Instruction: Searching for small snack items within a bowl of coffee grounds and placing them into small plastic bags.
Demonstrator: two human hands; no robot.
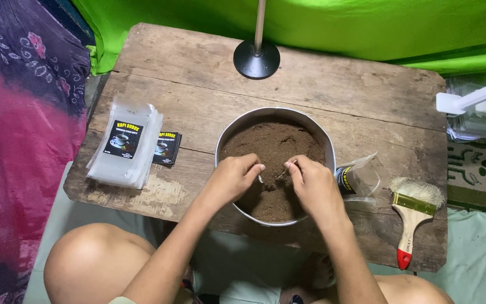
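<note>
Both hands meet over the round metal bowl (275,115) of brown powder (271,146). The left hand (233,179) is curled, its fingertips pinched together near the middle of the bowl, just above the powder. The right hand (312,186) faces it, fingers closed on something thin and pale, perhaps a small spoon or the edge of a packet; it is too small to tell which. The fingertips of the two hands are nearly touching.

By the look of it, the step in hand is scooping or portioning powder inside the bowl. The next move would call for a steady lift, keeping whatever is pinched level so that no powder spills over the rim.

Just right of the bowl lies a clear empty pouch (361,179), its mouth towards the bowl, and farther right a paintbrush (413,219) with a pale wooden handle tipped red. Left of the bowl sits a stack of clear pouches (125,146) with dark labels, and beside it some loose dark labels (167,148). Behind the bowl stands a black round stand base (257,58) with a pole. All rest on a worn wooden counter (198,73).
</note>
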